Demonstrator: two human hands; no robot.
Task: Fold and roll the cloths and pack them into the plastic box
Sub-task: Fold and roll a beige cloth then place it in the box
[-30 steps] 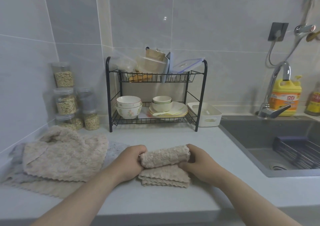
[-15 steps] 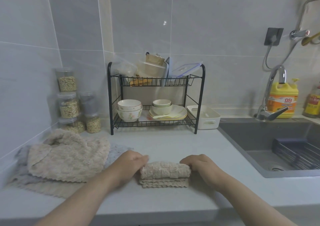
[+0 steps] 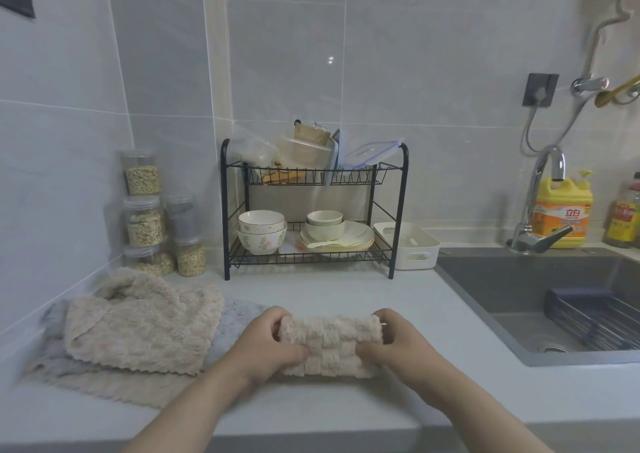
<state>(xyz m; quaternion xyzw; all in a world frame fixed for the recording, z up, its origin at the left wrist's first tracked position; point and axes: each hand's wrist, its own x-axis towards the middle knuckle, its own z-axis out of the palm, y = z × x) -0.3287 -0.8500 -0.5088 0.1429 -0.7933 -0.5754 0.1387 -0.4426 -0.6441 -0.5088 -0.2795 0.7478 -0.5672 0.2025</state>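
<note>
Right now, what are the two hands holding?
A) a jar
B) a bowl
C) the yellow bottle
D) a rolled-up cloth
D: the left hand and the right hand each grip an end of the rolled-up cloth on the counter.

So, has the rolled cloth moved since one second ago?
Yes. The rolled cloth has come nearer the counter's front edge, rolling over its own flat tail; the cloth pile beside it stayed put.

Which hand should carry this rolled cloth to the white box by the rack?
Likely the right hand: it grips the rolled cloth on the side nearer the white box; the left hand would reach across.
</note>
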